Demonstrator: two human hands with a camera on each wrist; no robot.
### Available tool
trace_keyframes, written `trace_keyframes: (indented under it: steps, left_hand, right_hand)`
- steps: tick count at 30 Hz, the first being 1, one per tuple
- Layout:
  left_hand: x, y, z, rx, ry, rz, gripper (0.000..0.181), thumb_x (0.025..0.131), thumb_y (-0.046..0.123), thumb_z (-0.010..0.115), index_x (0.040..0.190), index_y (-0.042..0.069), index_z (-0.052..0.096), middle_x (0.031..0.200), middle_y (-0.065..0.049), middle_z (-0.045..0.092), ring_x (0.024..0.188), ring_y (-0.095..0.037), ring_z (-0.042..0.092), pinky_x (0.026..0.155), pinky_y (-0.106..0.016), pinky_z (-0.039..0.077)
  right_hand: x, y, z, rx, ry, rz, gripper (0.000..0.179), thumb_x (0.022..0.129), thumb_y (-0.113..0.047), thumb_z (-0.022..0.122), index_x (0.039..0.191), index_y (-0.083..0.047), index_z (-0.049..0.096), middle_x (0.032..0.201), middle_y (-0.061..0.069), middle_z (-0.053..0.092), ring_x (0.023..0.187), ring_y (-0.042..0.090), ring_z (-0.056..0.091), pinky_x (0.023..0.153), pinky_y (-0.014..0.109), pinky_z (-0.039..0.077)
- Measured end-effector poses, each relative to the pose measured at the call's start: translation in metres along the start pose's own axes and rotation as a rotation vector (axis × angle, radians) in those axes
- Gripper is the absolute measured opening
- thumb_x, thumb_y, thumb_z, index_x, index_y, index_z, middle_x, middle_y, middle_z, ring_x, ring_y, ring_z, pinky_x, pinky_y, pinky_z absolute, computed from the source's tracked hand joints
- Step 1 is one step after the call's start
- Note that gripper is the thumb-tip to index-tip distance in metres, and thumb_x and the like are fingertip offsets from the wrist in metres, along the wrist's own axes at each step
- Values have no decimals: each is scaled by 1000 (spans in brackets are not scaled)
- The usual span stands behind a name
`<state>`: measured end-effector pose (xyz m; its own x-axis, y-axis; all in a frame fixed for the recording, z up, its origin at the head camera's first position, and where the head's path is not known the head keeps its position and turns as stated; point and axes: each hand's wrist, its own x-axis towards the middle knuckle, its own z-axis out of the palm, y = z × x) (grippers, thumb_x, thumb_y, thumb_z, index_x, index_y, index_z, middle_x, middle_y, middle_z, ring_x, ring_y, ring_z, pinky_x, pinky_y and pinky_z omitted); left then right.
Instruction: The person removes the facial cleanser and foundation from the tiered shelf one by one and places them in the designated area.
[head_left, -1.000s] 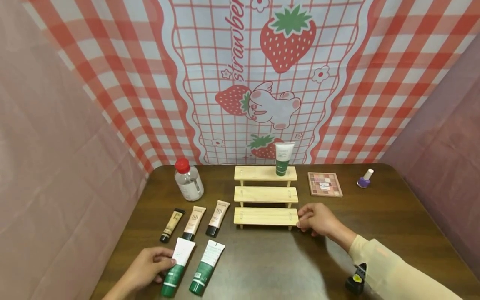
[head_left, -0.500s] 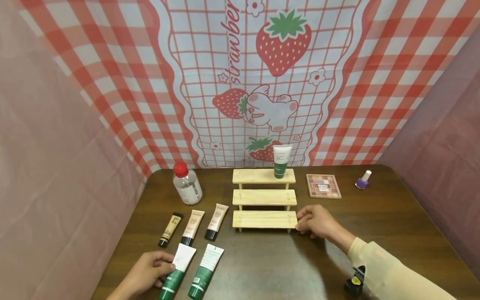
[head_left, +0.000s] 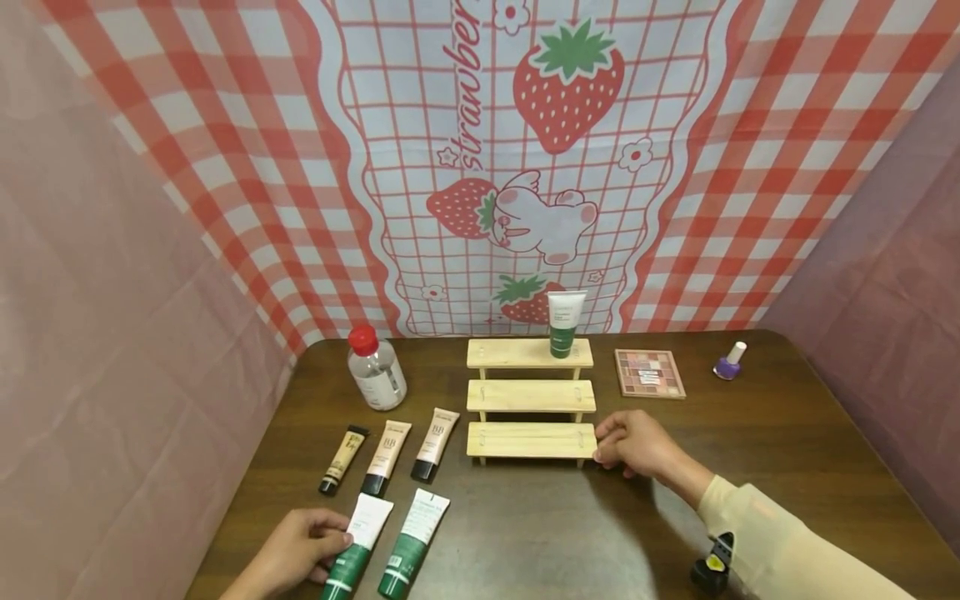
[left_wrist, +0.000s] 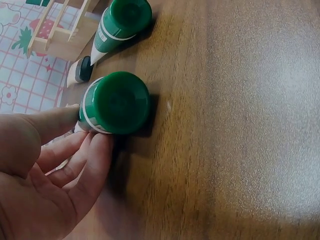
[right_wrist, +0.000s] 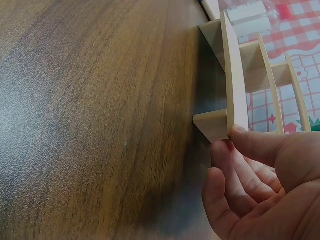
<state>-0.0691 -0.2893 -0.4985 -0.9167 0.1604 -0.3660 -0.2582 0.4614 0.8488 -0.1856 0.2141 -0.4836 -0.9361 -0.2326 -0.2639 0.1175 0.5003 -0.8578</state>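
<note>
My left hand (head_left: 296, 546) pinches a white-and-green squeeze tube (head_left: 358, 546) between thumb and fingers at the near left of the table. In the left wrist view the tube's round green cap (left_wrist: 122, 102) faces the camera. A second white-and-green tube (head_left: 412, 542) lies just to its right. At the right end of a three-step wooden display stand (head_left: 525, 440), my right hand (head_left: 637, 442) grips the lowest step, thumb on top and fingertips below in the right wrist view. One more white-and-green tube (head_left: 562, 325) stands cap down on the top step's right side.
Two beige BB tubes (head_left: 388, 450) and a small gold tube (head_left: 343, 458) lie left of the stand. Behind them stands a clear bottle (head_left: 377, 379) with a red cap. An eyeshadow palette (head_left: 648, 372) and purple nail polish (head_left: 727, 367) are at the back right.
The held tube has shifted slightly toward the near edge with my left hand, uncovering more of a BB tube's black cap. My right hand stays at the stand. The head view has tilted a little.
</note>
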Motion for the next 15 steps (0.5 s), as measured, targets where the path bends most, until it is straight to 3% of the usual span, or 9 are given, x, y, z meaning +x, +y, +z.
trace_keyframes:
  steps: [6,15]
  left_hand:
    - [0,1,1,13,7,-56,31,94,8,71,114,-15,66,85,-5,71,71,-18,65,57,-41,61]
    - [-1,4,1,35,27,-79,35,94,12,74,117,-12,65,87,-5,70,71,-19,66,57,-41,61]
  right_hand:
    - [0,0,0,8,-7,8,32,81,0,79,107,9,62,86,14,76,71,21,71,49,37,54]
    - [1,1,0,5,-7,6,31,82,-1,80,106,9,63,86,13,76,71,19,70,49,37,54]
